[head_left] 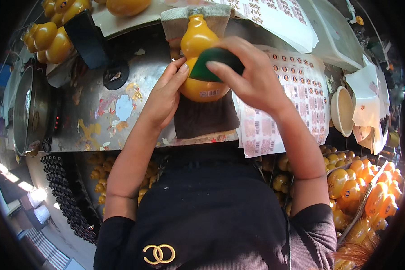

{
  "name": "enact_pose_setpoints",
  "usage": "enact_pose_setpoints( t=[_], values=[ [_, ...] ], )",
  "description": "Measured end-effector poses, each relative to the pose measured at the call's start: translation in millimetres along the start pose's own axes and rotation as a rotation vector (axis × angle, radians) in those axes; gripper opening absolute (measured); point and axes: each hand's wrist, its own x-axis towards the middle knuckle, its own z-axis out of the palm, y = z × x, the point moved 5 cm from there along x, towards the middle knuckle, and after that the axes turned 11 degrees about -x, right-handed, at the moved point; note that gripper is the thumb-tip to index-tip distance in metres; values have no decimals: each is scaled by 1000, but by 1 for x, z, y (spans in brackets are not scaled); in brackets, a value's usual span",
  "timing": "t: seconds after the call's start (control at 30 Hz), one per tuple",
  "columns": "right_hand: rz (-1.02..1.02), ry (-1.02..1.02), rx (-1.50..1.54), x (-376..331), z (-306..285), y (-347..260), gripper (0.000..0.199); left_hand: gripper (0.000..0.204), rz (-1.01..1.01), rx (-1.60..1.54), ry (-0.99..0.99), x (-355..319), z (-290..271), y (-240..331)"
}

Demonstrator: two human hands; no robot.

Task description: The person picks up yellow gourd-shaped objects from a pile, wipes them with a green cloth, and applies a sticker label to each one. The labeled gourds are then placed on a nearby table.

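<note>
A yellow gourd-shaped bottle [198, 37] lies on a folded dark cloth [205, 118], its clear neck pointing away from me onto a pale towel [173, 19]. My left hand [165, 92] grips its left side, with thumb and fingertips near the waist. Between the thumb and fingers of my right hand [259, 77] is a dark green flat pad [208, 66], laid against the bottle's rounded body. A small barcode label [209, 93] shows below the pad. Whatever surface the pad covers is hidden.
Sticker sheets [297, 96] lie right of the cloth, by a shallow bowl [342, 110]. A dark phone-like slab [86, 38] stands left on a round base [115, 74]. A metal pan [24, 112] sits far left. Crates of yellow bottles [360, 186] fill the lower right.
</note>
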Motion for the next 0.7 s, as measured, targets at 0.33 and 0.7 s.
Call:
enact_pose_setpoints(
  t=[0.33,0.7],
  values=[
    [278,345,105,-36,4,6,34,59,188,363,120,5,4,-8],
    [476,423,121,-88,16,10,37,56,186,456,152,6,-1,-9]
  ],
)
